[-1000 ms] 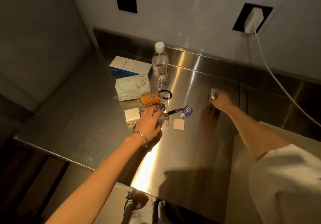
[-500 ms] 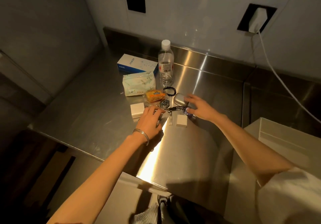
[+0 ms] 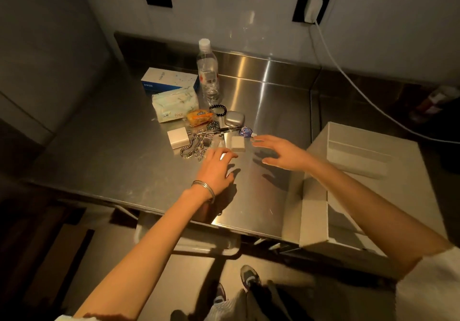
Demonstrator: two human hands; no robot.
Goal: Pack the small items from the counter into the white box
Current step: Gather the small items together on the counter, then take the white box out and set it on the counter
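Note:
Small items lie clustered on the steel counter [image 3: 261, 186]: a silver case [image 3: 234, 119], a black hair tie [image 3: 218, 109], an orange snack packet [image 3: 199, 117], a watch [image 3: 213, 125], a pen [image 3: 220, 131], a blue-wrapped sweet [image 3: 245, 131], a small white square [image 3: 238, 143], a white charger cube [image 3: 177, 138] and a silver chain [image 3: 193, 150]. The open white box [image 3: 361, 166] stands at the right. My left hand [image 3: 216, 168] hovers just in front of the cluster, fingers relaxed. My right hand [image 3: 281, 153] is spread open between the cluster and the box, holding nothing.
Behind the cluster stand a water bottle [image 3: 207, 71], a tissue pack [image 3: 174, 105] and a blue-and-white carton [image 3: 169, 81]. A white cable [image 3: 348, 81] runs from the wall plug [image 3: 313, 4] down past the box. The counter's front edge is near my forearms.
My right hand brought the silver case over, set it beside the hair tie and drew back to the right, empty. My left hand pulled back off the chain toward me.

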